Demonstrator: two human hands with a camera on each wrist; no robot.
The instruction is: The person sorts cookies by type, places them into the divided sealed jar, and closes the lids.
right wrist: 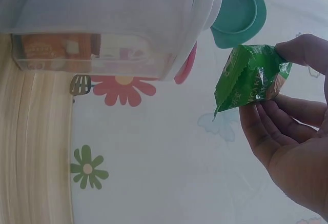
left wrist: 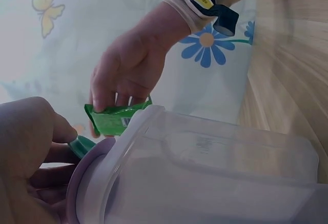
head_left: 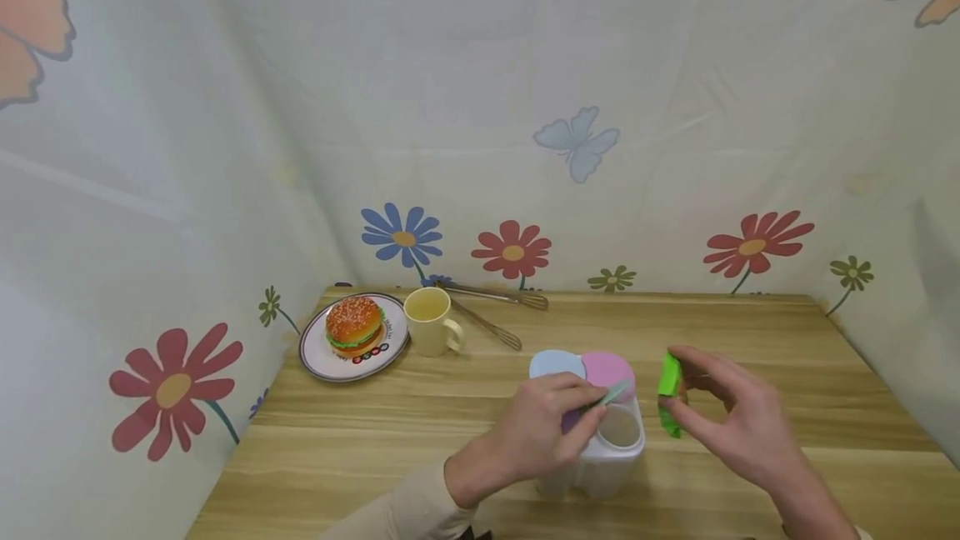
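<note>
A clear plastic storage box with several round lids stands on the table before me. My left hand pinches the green lid, tilted up over its round opening. The blue lid and pink lid lie flat on the box. Most of the purple lid is hidden under the left hand. Right of the box, my right hand holds a small green wrapped snack packet in the air between thumb and fingers. An orange packet shows inside one compartment.
A toy hamburger sits on a plate at the back left. Beside it stand a yellow mug and two metal utensils, one a whisk. A flowered curtain hangs behind the wooden table.
</note>
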